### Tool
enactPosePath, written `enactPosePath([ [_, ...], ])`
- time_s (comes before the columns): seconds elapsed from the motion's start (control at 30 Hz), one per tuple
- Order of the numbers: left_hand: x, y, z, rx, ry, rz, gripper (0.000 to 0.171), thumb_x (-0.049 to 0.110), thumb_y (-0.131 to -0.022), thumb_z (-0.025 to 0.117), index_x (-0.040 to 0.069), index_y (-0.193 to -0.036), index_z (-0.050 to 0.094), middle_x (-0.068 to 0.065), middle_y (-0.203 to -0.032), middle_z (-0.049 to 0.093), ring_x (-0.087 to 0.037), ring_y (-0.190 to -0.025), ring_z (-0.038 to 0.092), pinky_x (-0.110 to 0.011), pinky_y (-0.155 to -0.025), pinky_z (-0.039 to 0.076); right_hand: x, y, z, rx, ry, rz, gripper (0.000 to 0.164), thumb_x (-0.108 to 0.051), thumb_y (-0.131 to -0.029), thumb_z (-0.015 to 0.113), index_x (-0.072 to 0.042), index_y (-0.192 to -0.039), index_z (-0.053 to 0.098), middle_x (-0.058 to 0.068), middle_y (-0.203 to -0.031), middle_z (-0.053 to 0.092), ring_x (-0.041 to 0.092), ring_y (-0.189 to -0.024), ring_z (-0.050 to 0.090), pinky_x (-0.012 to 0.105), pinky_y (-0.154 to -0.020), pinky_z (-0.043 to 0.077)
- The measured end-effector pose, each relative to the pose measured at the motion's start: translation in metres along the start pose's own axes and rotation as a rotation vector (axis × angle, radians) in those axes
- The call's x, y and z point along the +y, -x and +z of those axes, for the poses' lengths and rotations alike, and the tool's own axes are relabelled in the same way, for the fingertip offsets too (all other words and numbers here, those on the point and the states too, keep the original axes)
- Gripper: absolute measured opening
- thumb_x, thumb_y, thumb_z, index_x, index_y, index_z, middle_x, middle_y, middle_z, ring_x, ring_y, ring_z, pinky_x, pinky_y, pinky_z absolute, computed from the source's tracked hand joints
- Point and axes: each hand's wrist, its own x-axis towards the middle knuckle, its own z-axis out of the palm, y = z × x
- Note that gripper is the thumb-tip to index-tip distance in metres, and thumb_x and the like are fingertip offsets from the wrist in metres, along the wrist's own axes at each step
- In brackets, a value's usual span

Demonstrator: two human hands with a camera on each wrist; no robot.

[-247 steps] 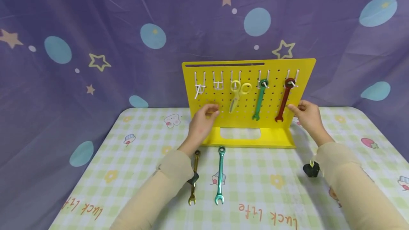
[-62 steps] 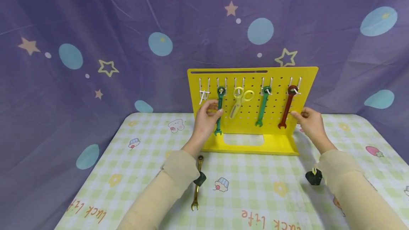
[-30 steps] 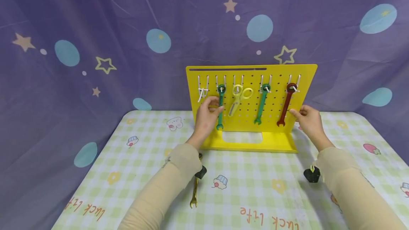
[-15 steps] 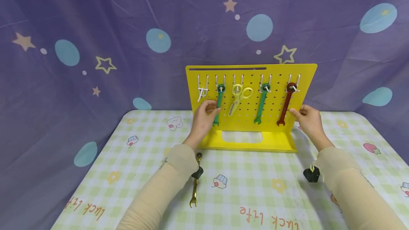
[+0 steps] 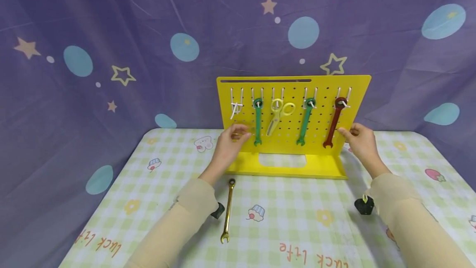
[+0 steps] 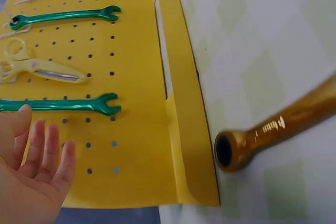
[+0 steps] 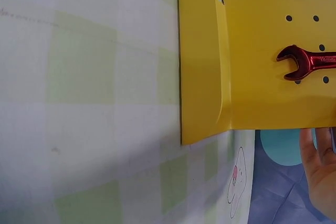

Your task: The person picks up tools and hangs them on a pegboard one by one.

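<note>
My left hand (image 5: pixel 227 146) is just left of a green wrench (image 5: pixel 258 123), its fingers loosely bent around nothing. That wrench hangs by its ring end from the second hook of a yellow pegboard (image 5: pixel 284 146). At the board's right edge my right hand (image 5: pixel 360 144) pinches the panel, thumb in front and fingers behind. Yellow scissors (image 5: pixel 275 120), another green wrench (image 5: pixel 305 124) and a red wrench (image 5: pixel 332 125) hang on the hooks further right. A white hook (image 5: pixel 236 108) at far left carries nothing. On the table lies a gold wrench (image 5: pixel 228 210), close-up in the left wrist view (image 6: pixel 278 127).
The pegboard stands on its yellow base lip (image 5: pixel 297 173) at the back of a table with a green checked cloth (image 5: pixel 286 214). A purple patterned curtain (image 5: pixel 208 7) hangs behind. Black wrist-worn pieces show beside both sleeves (image 5: pixel 403 193).
A green wrench left the table for the second hook. My left hand held it there, steadied it, then let go and drew back to the left. My right hand stayed on the board's edge.
</note>
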Motion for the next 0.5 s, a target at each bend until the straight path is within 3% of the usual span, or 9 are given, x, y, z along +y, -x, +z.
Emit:
enactPosePath([
  [0.23,0.003,0.018,-0.015,-0.046,-0.017,-0.011,0.029,0.020,-0.097,0.067,0.005,-0.122,0.064,-0.005,-0.112,0.066,-0.023,-0.104,0.060,-0.039,-0.095,0.048,-0.002,0.000,-0.002,-0.007,-0.001,0.008,0.044,-0.042,-0.100,0.056,0.000,-0.092,0.050,0.016,-0.080,0.061,0.009,-0.062,0.053,0.025,-0.049,0.049],
  [0.5,0.003,0.038,-0.030,-0.108,-0.106,-0.057,0.026,0.017,-0.095,0.068,0.009,-0.120,0.067,-0.004,-0.110,0.068,-0.026,-0.102,0.060,-0.040,-0.083,0.053,0.000,0.001,-0.001,-0.019,-0.024,0.005,0.044,-0.042,-0.100,0.056,0.001,-0.091,0.048,0.008,-0.073,0.056,0.010,-0.060,0.051,0.026,-0.049,0.049],
])
